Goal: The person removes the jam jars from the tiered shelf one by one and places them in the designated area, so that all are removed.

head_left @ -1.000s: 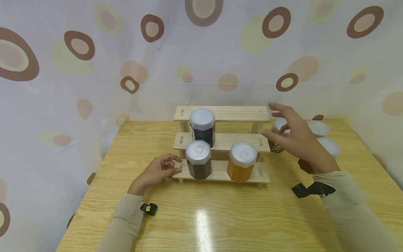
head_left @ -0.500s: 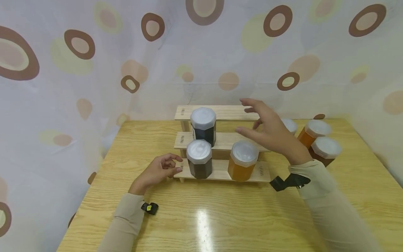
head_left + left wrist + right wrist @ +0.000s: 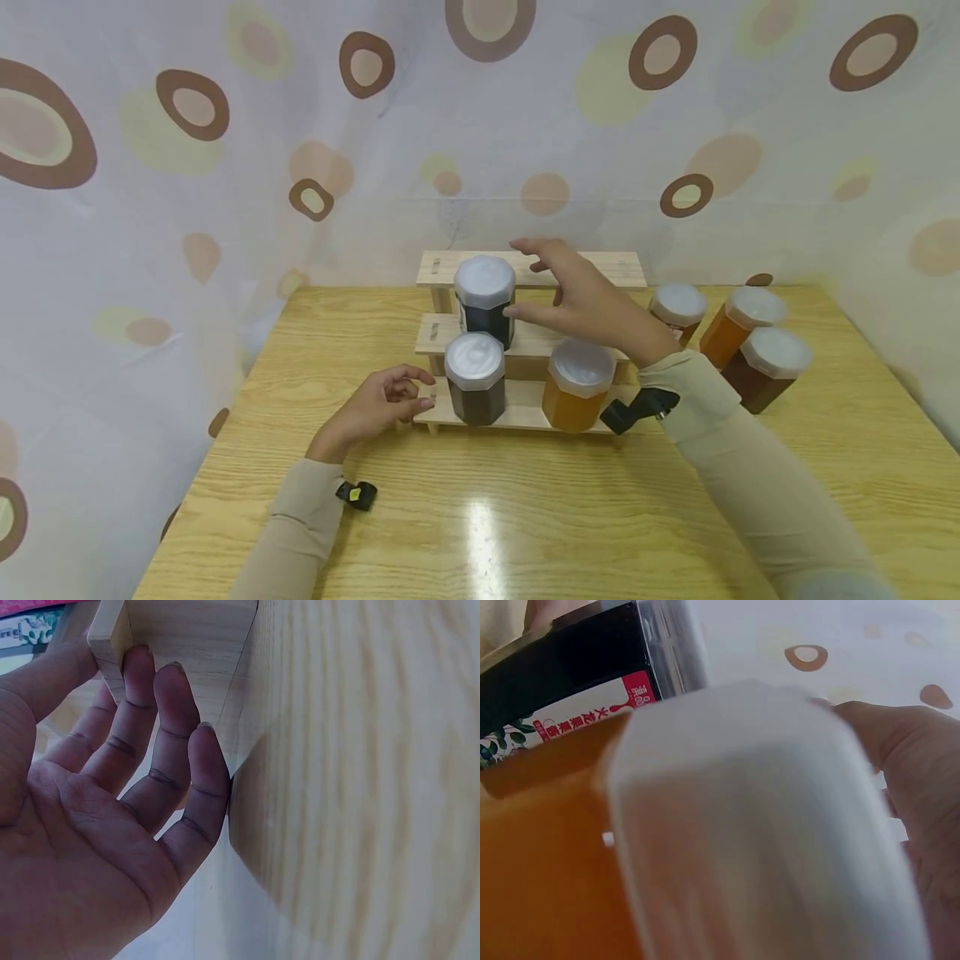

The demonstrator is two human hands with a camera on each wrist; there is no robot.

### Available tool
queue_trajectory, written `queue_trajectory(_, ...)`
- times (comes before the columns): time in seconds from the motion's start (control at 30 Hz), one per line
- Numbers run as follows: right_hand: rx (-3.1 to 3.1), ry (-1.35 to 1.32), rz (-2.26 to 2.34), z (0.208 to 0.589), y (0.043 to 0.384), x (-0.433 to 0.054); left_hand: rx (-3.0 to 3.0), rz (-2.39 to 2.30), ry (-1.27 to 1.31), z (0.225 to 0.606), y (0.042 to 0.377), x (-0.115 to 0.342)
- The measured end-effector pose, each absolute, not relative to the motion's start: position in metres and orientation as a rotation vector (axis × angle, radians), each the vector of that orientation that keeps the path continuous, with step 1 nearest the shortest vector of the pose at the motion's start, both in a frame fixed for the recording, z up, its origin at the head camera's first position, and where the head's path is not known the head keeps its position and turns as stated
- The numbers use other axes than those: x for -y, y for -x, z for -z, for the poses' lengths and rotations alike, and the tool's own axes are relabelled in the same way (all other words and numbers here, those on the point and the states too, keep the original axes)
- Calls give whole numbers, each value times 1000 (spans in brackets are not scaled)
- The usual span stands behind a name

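A: What's the setting?

B: A pale curtain (image 3: 225, 192) printed with brown, tan and yellowish ovals hangs all round. In front of it stands a light wooden bench (image 3: 480, 517), glossy, with a patch of glare near the front.

A: And on it?

B: A three-step wooden rack (image 3: 525, 333) against the back. A black jar (image 3: 485, 302) with a white lid stands on the middle step; a dark brown jar (image 3: 474, 378) and an amber jar (image 3: 577, 383) stand on the lowest step. To the right of the rack, three more white-lidded jars (image 3: 738, 333) sit close together on the bench.

A: The hands?

B: The right hand (image 3: 581, 300) hovers over the rack, fingers spread and holding nothing, its fingertips just beside the black jar's right side. The left hand (image 3: 371, 408) rests on the bench at the rack's left end, loosely curled; the left wrist view shows its fingertips (image 3: 139, 664) touching the end of a wooden step, gripping nothing.
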State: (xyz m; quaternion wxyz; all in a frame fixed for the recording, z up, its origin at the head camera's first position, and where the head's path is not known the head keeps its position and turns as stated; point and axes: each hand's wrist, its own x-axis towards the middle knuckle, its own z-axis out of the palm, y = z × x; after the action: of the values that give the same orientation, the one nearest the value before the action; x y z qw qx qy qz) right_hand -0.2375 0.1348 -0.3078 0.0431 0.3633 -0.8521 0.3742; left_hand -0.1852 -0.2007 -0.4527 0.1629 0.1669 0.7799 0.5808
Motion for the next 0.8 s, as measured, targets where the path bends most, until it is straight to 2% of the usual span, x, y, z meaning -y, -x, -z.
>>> queue_trajectory(0.8,2654,-1174,-1009,306,244,-97,-2217,-1658,-488,454,186,201)
